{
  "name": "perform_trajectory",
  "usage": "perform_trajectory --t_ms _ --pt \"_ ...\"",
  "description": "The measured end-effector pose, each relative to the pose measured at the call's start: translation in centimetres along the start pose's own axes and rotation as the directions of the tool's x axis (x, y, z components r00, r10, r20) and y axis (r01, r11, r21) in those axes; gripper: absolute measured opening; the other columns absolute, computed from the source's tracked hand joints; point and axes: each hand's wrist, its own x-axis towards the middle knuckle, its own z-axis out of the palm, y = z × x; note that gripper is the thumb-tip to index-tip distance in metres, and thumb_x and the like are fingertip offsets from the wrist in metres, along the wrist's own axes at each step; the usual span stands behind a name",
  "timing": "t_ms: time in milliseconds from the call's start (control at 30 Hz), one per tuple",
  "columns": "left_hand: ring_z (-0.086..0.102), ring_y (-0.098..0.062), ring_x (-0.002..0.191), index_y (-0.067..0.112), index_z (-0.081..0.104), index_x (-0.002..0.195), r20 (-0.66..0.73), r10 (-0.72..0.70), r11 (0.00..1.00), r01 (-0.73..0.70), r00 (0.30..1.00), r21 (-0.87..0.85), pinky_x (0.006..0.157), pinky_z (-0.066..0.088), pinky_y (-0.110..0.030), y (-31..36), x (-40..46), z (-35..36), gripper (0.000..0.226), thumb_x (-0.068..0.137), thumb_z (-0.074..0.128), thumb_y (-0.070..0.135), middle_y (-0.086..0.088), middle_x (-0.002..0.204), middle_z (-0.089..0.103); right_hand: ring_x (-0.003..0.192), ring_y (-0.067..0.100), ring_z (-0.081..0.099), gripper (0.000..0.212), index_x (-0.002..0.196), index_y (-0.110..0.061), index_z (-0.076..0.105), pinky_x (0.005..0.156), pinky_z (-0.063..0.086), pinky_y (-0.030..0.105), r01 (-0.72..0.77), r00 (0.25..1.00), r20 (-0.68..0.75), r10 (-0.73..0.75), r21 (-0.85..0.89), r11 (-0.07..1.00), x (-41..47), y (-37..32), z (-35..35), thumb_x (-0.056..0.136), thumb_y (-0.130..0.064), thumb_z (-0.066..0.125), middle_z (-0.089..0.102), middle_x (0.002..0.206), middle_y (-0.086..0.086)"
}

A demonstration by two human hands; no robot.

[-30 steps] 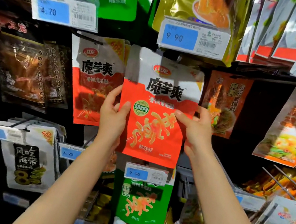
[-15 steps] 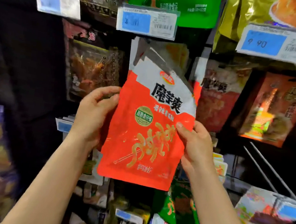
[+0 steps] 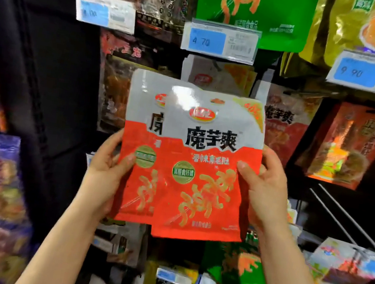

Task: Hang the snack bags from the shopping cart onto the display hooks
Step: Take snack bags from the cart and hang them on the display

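The display wall (image 3: 45,70) fills the view, dark backing hung with rows of snack packs under blue price tags; the tag marked 4 70 (image 3: 219,41) sits just above a row of matching red-and-white bags (image 3: 218,78) already on a hook, and another stack of the same design (image 3: 283,122) hangs beside it to the right. Two bare hook rods (image 3: 342,215) jut out lower right.

In front of all this, two red-and-white snack bags are held up fanned, the front bag (image 3: 206,169) overlapping the rear bag (image 3: 141,134), which peeks out at the left. The left hand (image 3: 105,173) grips the rear bag's left edge, thumb on its face; the right hand (image 3: 264,193) pinches the front bag's right edge the same way.

The step in hand looks like lining the bags up for the hook under the 4 70 tag. To do it well, I would square the two bags so their tops coincide (the hang holes are too blurred to make out here), lift until the white top strips reach the rod's tip, then slide them straight back. A grip nearer the top would stop the foil flopping. The risk is threading only one bag, or knocking the hanging ones off.
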Motion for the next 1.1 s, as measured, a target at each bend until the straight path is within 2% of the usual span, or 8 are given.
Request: perform_trajectory --t_ms 200,300,500,600,733,900,1033,1100 --pt "0.073 -0.016 0.077 0.034 0.058 0.115 -0.036 0.004 1.0 -0.004 0.999 -0.001 0.06 0.058 -0.028 1.7 0.0 -3.6 0.046 0.072 0.065 0.02 0.0 0.088 0.076 0.076 0.017 0.07 0.036 0.116 -0.019 0.056 0.071 0.059 0.036 0.035 0.998 0.058 -0.038 0.063 0.997 2.8 -2.3 2.6 0.089 0.005 0.058 0.074 0.084 -0.001" --pt "0.073 -0.016 0.076 0.035 0.059 0.112 -0.032 0.014 1.0 -0.015 0.999 -0.01 0.059 0.058 -0.028 1.6 -0.2 -4.1 0.044 0.071 0.064 0.019 0.0 0.088 0.076 0.068 0.013 0.07 0.032 0.103 -0.02 0.058 0.064 0.058 0.03 -0.009 1.0 0.006 0.009 0.09 0.996 3.9 -3.0 3.8 0.089 0.008 0.054 0.074 0.076 -0.003" --pt "0.073 -0.018 0.077 0.034 0.059 0.112 -0.05 0.019 1.0 -0.02 0.999 -0.022 0.06 0.059 -0.03 1.6 -0.2 -4.9 0.057 0.056 0.071 0.03 -0.001 0.089 0.075 0.064 0.016 0.071 0.028 0.106 -0.018 0.057 0.054 0.056 0.029 -0.084 0.996 -0.019 0.083 -0.025 0.996 4.8 -3.3 3.5 0.089 0.004 0.058 0.073 0.074 -0.001" --pt "0.073 -0.018 0.081 0.034 0.059 0.113 -0.089 0.045 0.999 -0.045 0.995 -0.001 0.062 0.059 -0.031 1.5 -0.4 -5.5 0.053 0.062 0.07 0.028 0.0 0.092 0.075 0.061 0.013 0.069 0.031 0.11 -0.016 0.054 0.053 0.056 0.027 -0.083 0.994 -0.08 0.079 -0.049 0.995 5.8 -3.0 3.8 0.088 0.005 0.058 0.07 0.074 -0.001" --pt "0.072 -0.015 0.081 0.034 0.06 0.113 -0.213 0.112 0.993 -0.104 0.971 0.049 0.066 0.06 -0.032 1.6 -0.5 -7.8 0.039 0.092 0.052 0.002 0.002 0.092 0.075 0.058 0.014 0.058 0.033 0.106 -0.014 0.055 0.056 0.049 0.028 -0.097 0.981 -0.179 0.076 -0.113 0.989 9.4 -1.0 5.2 0.082 0.009 0.056 0.061 0.073 0.002" --pt "0.071 -0.009 0.073 0.034 0.061 0.111 -0.288 0.171 0.984 -0.15 0.942 0.092 0.063 0.059 -0.027 2.9 -0.3 -10.3 0.046 0.094 0.046 -0.005 0.007 0.084 0.075 0.081 0.024 0.057 0.028 0.105 -0.01 0.055 0.067 0.051 0.037 -0.182 0.931 -0.337 0.143 -0.087 0.98 13.2 2.9 6.1 0.082 0.005 0.051 0.059 0.094 0.013" --pt "0.072 -0.013 0.079 0.035 0.062 0.112 -0.22 0.157 0.987 -0.142 0.963 0.081 0.067 0.06 -0.031 2.6 -0.5 -9.4 0.048 0.093 0.046 -0.006 0.004 0.09 0.075 0.087 0.021 0.056 0.034 0.12 -0.008 0.057 0.069 0.041 0.025 -0.144 0.923 -0.384 -0.02 -0.392 0.909 13.6 3.8 5.4 0.086 -0.007 0.059 0.059 0.097 0.004" --pt "0.072 -0.015 0.081 0.034 0.063 0.109 -0.183 0.124 0.992 -0.118 0.975 0.043 0.065 0.06 -0.031 2.3 -0.4 -8.5 0.046 0.094 0.046 -0.006 0.003 0.092 0.075 0.094 0.025 0.061 0.035 0.119 -0.009 0.056 0.076 0.047 0.031 -0.166 0.918 -0.397 -0.017 -0.423 0.891 13.1 3.8 5.0 0.086 -0.013 0.064 0.062 0.101 0.005"
